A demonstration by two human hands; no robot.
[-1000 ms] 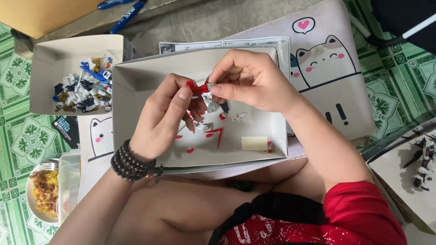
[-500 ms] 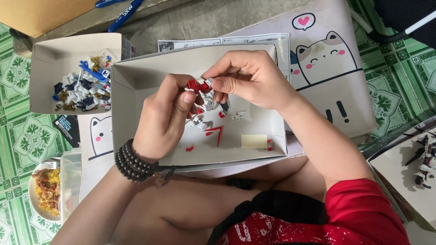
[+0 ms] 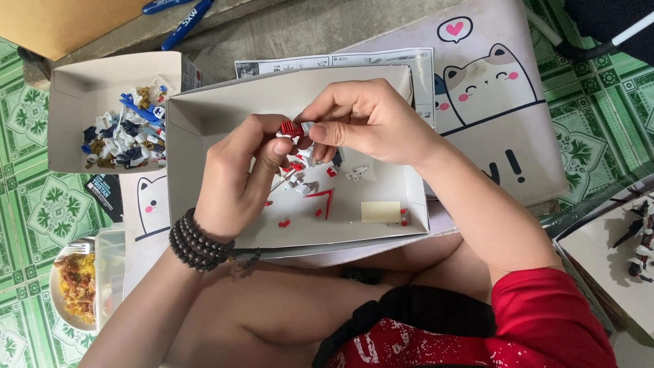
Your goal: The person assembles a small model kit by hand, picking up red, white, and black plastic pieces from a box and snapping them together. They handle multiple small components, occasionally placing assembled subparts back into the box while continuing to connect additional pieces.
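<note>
Clearly, the big white cardboard tray lay on the person's lap, and both hands worked above it. The left hand and the right hand each pinched with the fingers one small red and white model part. It seemed a joining step; next, careful alignment and a gentle press.

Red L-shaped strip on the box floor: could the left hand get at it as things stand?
Probably yes. The red L-shaped strip lies uncovered just beside the left hand, but that hand already pinches the small red piece.
</note>
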